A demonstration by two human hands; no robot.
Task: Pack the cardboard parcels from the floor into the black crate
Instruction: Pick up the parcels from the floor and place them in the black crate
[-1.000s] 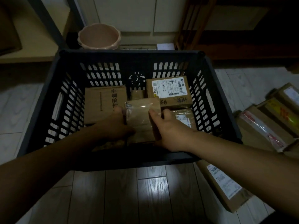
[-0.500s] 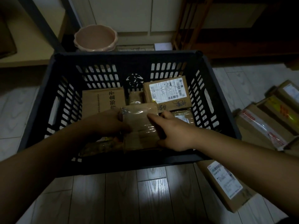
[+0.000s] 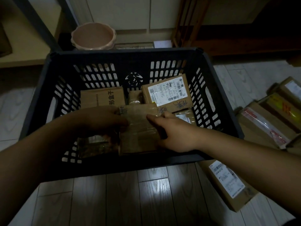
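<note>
Since one second ago the taped parcel [image 3: 140, 131] has come down from a more upright pose to lie almost flat in the near part of the black crate [image 3: 123, 53], between the two hands, so I judge that this parcel is nearly placed and only the letting go is left. The left hand [image 3: 101, 119] grasps its left edge with the fingers curled over it, and the right hand [image 3: 172, 132] presses on its right side with the fingers spread on top; both touch it. In the crate I count five other parcels that I can see: a printed box [image 3: 102, 97] at the far left, a labelled box [image 3: 166, 92] at the far right, a small one [image 3: 135, 97] between them, one [image 3: 185, 117] partly hidden under the right hand, and a dark wrapped one [image 3: 94, 145] at the near left. That makes six in the crate. On the floor to the right there are about four parcels [image 3: 263, 124] in a group, though the edge of the view cuts them, and one more labelled parcel [image 3: 228, 181] lies just beside the near right corner of the crate. So about five are not yet packed.
</note>
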